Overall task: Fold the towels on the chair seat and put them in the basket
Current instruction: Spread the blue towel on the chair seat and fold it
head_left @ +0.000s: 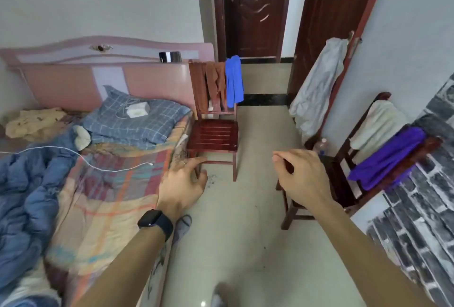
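A dark red wooden chair [213, 136] stands beside the bed with a bare slatted seat. Over its backrest hang brown towels [207, 84] and a blue towel [234, 80]. A second chair [348, 159] stands at the right wall with a white towel [378, 123] over its back and a purple towel [388, 157] draped across it. My left hand [183, 182] hovers in front of the first chair, fingers apart and holding nothing. My right hand [302, 174] is held out with fingers loosely curled, empty. No basket is in view.
A bed [105, 184] with a plaid sheet, blue quilt and pillow fills the left side. A white cloth [319, 85] hangs on the open door at right. A bottle [321, 146] stands on the floor by the right chair. Tiled floor [255, 208] lies between the chairs.
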A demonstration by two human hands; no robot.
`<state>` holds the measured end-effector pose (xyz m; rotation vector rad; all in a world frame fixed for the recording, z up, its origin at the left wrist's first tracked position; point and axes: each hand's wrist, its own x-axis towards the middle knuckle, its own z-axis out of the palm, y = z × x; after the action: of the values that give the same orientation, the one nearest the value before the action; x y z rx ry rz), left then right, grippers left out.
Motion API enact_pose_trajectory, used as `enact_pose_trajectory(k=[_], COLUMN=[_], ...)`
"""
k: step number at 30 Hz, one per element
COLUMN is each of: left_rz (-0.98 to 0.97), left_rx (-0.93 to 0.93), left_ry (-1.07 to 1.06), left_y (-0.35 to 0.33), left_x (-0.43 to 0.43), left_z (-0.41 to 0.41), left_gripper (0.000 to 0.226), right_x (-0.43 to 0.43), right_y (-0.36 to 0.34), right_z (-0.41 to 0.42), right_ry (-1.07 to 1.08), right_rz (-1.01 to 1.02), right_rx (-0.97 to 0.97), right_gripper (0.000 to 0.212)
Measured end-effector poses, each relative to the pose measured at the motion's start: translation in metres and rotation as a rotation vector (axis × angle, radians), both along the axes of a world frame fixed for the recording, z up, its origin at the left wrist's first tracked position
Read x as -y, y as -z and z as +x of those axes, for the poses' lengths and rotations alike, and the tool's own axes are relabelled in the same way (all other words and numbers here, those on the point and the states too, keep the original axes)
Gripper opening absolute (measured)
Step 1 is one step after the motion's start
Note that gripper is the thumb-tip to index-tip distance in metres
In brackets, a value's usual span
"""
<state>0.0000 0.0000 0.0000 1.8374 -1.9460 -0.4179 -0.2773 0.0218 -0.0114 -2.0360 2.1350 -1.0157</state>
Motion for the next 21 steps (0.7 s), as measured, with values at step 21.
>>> enact_pose_trajectory(k=[21], left_rz=[0.018], left_rx=[-0.003], left_ry=[0.066], left_y=[0.041], left_x=[0.386], left_z=[0.014], left_gripper=[0.036], right_x=[0.346], right_y=[0.027], right_z=[0.002], right_ry=[0.013], right_rz=[0.153], right_rx=[0.106], right_gripper=[0.027])
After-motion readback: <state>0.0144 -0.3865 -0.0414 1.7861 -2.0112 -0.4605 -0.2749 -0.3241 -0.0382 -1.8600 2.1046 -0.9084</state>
